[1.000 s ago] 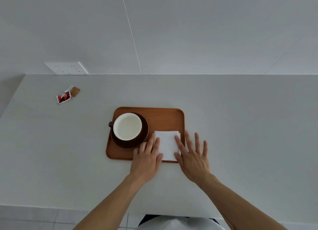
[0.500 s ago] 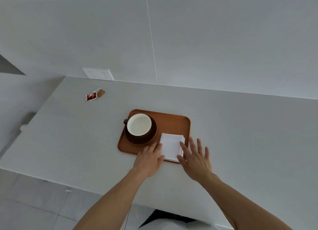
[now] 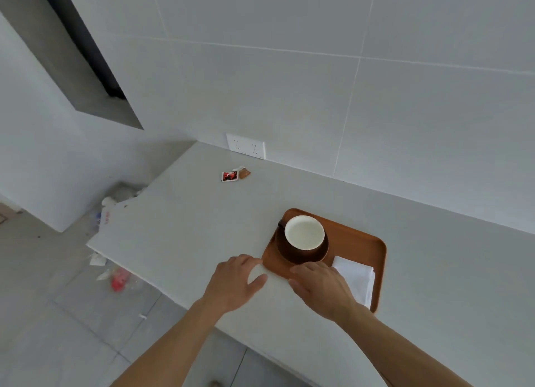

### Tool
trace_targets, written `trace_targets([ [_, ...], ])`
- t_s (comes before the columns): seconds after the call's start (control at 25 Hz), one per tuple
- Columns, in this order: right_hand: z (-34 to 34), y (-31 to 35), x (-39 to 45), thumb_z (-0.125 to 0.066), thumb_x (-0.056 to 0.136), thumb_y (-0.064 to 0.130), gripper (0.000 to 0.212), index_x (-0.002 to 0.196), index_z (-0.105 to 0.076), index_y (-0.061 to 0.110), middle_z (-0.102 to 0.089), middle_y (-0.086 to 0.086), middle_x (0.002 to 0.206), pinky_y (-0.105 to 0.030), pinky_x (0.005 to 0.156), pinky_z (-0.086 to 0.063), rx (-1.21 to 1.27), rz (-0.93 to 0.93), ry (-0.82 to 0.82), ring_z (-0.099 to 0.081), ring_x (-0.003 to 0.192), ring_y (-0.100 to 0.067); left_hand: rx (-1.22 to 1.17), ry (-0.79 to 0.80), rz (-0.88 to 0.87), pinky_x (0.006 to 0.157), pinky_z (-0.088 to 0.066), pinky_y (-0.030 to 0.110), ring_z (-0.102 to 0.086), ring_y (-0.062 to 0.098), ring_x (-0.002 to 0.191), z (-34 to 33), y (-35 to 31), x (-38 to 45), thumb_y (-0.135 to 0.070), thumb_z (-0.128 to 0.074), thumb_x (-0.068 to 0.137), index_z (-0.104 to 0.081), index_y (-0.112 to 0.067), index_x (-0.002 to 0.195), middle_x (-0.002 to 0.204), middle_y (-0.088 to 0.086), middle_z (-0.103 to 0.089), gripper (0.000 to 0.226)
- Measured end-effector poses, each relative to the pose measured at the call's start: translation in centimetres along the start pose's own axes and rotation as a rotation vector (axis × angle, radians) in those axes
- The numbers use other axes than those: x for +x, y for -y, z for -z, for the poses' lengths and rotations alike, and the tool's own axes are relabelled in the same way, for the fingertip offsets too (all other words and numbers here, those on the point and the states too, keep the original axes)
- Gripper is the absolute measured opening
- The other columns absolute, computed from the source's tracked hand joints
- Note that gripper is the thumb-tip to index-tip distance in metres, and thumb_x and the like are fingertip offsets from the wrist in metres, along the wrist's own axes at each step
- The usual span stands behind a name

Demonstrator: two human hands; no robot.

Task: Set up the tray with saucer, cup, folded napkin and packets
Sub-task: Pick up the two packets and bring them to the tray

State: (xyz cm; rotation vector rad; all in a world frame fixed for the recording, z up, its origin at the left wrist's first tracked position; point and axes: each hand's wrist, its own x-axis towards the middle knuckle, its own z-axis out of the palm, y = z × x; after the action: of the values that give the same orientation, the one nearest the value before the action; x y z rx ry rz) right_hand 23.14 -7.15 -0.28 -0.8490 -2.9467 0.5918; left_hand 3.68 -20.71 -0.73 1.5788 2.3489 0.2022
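A brown wooden tray (image 3: 359, 242) lies on the white counter. On its left half stands a white-lined cup (image 3: 304, 232) on a dark brown saucer (image 3: 301, 255). A folded white napkin (image 3: 354, 276) lies on the tray's near right part. Two small packets (image 3: 235, 174), one red and one brown, lie on the counter far to the left, near the wall. My left hand (image 3: 236, 282) hovers over the counter just left of the tray, fingers apart, holding nothing. My right hand (image 3: 321, 288) is over the tray's near edge beside the napkin, empty.
A white wall socket (image 3: 245, 146) sits on the tiled wall behind the packets. The counter's left end (image 3: 98, 239) drops off to a grey floor with scattered litter and a red object (image 3: 118, 279).
The view has swung left and my hands have come off the napkin, shifting left; the left hand is now beyond the tray's left edge. The napkin stays on the tray.
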Motion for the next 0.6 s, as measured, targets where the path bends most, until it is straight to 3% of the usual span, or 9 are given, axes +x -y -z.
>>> trace_targets([
  [0.4, -4.9, 15.8, 11.6, -0.039, 0.096, 0.055, 0.041, 0.129, -0.054, 0.036, -0.062, 0.013, 0.126, -0.034, 0.09, -0.05, 0.032, -0.051, 0.065, -0.057, 0.115, -0.011, -0.176, -0.033, 0.092, 0.104, -0.037, 0.032, -0.046, 0.01, 0.125, 6.3, 19.6, -4.1, -0.058, -0.042, 0.093, -0.051, -0.029, 0.133, 0.137, -0.01, -0.053, 0.051],
  [0.6, -5.9, 19.1, 15.5, -0.039, 0.096, 0.054, 0.039, 0.129, -0.053, 0.039, -0.061, 0.016, 0.126, -0.032, 0.093, -0.047, 0.018, -0.079, 0.123, -0.056, 0.116, -0.01, -0.123, 0.023, 0.077, 0.101, -0.038, 0.03, -0.052, 0.012, 0.118, 7.5, 25.2, -3.2, -0.058, -0.042, 0.093, -0.053, -0.03, 0.131, 0.135, -0.011, -0.054, 0.049],
])
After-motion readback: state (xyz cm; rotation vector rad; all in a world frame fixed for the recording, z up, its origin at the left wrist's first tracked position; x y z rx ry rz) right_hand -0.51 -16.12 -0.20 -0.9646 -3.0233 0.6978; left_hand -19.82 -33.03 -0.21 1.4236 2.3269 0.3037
